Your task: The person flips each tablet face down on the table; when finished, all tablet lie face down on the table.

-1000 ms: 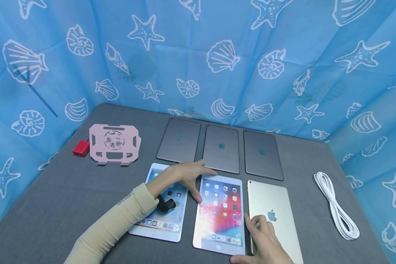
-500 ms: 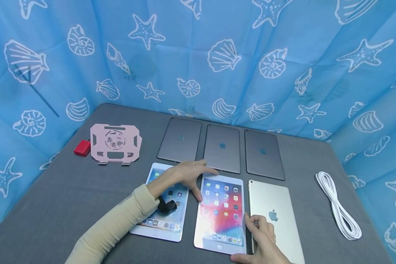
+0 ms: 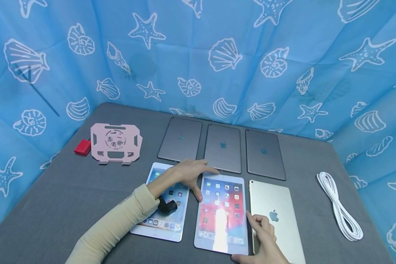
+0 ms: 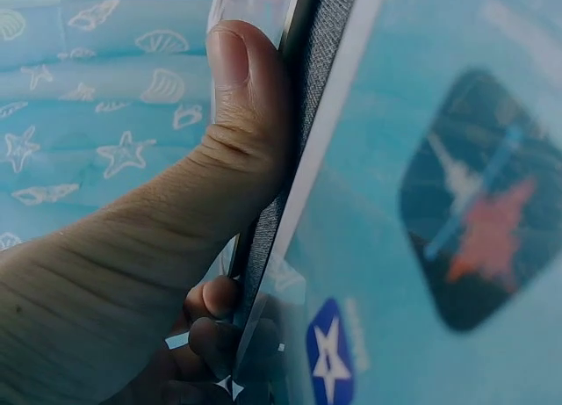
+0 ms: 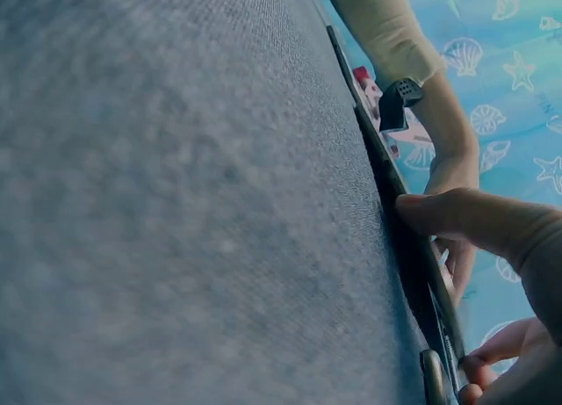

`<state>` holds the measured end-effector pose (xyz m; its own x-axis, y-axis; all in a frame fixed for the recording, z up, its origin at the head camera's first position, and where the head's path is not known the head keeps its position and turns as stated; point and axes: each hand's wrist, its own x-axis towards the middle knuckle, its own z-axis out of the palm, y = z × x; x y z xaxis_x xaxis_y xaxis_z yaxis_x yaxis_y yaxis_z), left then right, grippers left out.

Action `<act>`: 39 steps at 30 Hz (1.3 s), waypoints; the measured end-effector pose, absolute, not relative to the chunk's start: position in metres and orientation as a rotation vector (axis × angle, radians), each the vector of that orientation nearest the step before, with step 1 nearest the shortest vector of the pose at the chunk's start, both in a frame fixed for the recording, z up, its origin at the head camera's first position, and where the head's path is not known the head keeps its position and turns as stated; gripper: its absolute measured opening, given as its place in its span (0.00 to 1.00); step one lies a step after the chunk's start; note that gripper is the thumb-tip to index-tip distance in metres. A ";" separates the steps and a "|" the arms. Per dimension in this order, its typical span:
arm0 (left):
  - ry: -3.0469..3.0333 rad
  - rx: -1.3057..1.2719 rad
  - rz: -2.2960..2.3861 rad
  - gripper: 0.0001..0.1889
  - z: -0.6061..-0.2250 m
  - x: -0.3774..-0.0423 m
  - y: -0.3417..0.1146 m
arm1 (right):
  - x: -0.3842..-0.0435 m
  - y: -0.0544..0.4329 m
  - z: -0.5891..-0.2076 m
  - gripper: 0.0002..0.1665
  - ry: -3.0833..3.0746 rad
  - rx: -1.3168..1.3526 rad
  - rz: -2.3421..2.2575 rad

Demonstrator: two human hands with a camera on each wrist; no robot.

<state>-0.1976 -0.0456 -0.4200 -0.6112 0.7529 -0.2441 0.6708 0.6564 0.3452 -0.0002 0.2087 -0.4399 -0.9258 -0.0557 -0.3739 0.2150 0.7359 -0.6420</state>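
A white tablet (image 3: 214,216) with its lit home screen up lies between the hands. My left hand (image 3: 190,175) grips its top left corner, thumb on the left edge and fingers along the top. At the lower right corner my right hand (image 3: 265,242) holds the tablet, thumb at the bottom edge, fingers on the right side. In the right wrist view, the near edge by the right thumb (image 5: 430,213) stands slightly off the cloth. Under my left forearm is a second lit white tablet (image 3: 158,228). Beside my right hand lies a gold tablet (image 3: 270,198), face down.
Three dark grey tablets lie face down at the back: left (image 3: 179,137), middle (image 3: 222,146) and right (image 3: 265,154). A pink stand (image 3: 115,143) and a red block (image 3: 83,147) are at far left. A coiled white cable (image 3: 340,205) lies on the right. Blue curtain (image 3: 191,47) surrounds the grey cloth.
The bright glare on the held tablet's screen has shifted and sharpened, and its right side seems slightly tilted. Both hands keep nearly the same places.
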 end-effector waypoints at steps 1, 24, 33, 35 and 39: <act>2.507 1.127 0.312 0.56 -0.420 -0.198 -0.046 | 0.001 0.209 -0.440 0.71 2.569 0.120 -1.033; 2.537 1.146 0.502 0.57 -0.426 -0.183 -0.040 | 0.004 0.211 -0.420 0.73 2.583 0.103 -1.293; 2.519 1.121 0.623 0.57 -0.429 -0.175 -0.024 | 0.010 0.209 -0.416 0.74 2.661 -0.030 -1.414; 2.520 1.131 0.633 0.58 -0.429 -0.174 -0.020 | 0.011 0.209 -0.414 0.75 2.678 -0.058 -1.417; 2.502 1.145 0.660 0.60 -0.429 -0.172 -0.015 | 0.012 0.209 -0.411 0.77 2.693 -0.097 -1.419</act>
